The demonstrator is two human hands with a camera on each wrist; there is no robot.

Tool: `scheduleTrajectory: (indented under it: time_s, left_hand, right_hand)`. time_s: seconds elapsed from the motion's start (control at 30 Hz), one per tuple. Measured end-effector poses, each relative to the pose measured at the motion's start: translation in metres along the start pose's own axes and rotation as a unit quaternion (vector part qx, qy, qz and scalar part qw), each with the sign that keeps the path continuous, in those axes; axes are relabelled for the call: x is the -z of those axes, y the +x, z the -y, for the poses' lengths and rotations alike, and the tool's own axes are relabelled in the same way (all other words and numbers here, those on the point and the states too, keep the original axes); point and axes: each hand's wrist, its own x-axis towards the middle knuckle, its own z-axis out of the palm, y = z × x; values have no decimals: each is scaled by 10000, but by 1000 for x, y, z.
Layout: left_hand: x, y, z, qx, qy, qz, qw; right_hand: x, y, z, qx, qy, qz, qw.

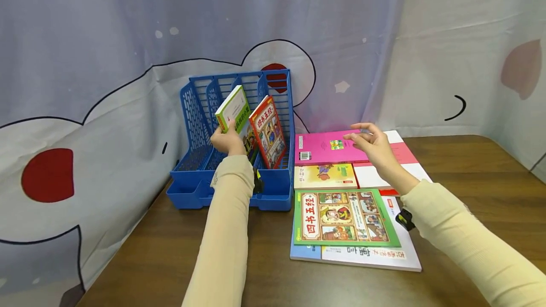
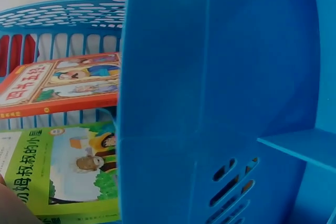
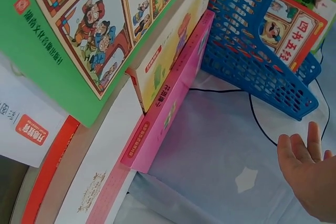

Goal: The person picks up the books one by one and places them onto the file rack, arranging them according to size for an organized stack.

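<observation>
My left hand [image 1: 229,142] grips a green-and-white book [image 1: 240,112] at its left edge, thumb across the cover. The book leans inside a blue file rack [image 1: 183,185], its lower part down in a compartment. Right of it, a red comic-covered book [image 1: 269,132] stands tilted in the rack. In the left wrist view the blue rack wall [image 2: 163,103] hides the right ends of both books. My right hand [image 1: 375,149] hovers with loosely bent fingers and nothing in them, over the pink book [image 1: 317,143]; the right wrist view shows its fingers apart.
Right of the rack lie a yellow book [image 1: 326,176], a white-and-pink book [image 1: 405,153] and a green comic-covered book [image 1: 345,217]. The green one rests on a larger white-and-blue book [image 1: 371,262]. A patterned curtain [image 1: 341,37] hangs behind the wooden table [image 1: 460,169].
</observation>
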Motion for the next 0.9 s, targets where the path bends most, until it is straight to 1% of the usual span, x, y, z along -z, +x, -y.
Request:
scheduleTrajectory:
  time_s: [0.2, 0.37, 0.53, 0.77, 0.83, 0.9]
  left_hand:
    - [-2, 1, 8, 216, -249, -34, 9995]
    - [0, 1, 14, 300, -257, -133, 9991]
    - [-1, -1, 15, 221, -29, -141, 9997]
    - [-4, 0, 13, 182, 264, -164, 9994]
    - [-3, 1, 12, 239, 391, -123, 9989]
    - [-2, 4, 11, 377, 543, 1, 9978]
  right_hand:
    - [4, -2, 0, -90, 17, -61, 9999]
    - [5, -2, 1, -55, 94, -16, 9999]
    - [3, -1, 4, -51, 123, 0, 9999]
    - [2, -5, 7, -295, -10, 94, 9995]
    - [1, -6, 7, -323, -8, 142, 9994]
    - [1, -7, 6, -323, 25, 176, 9993]
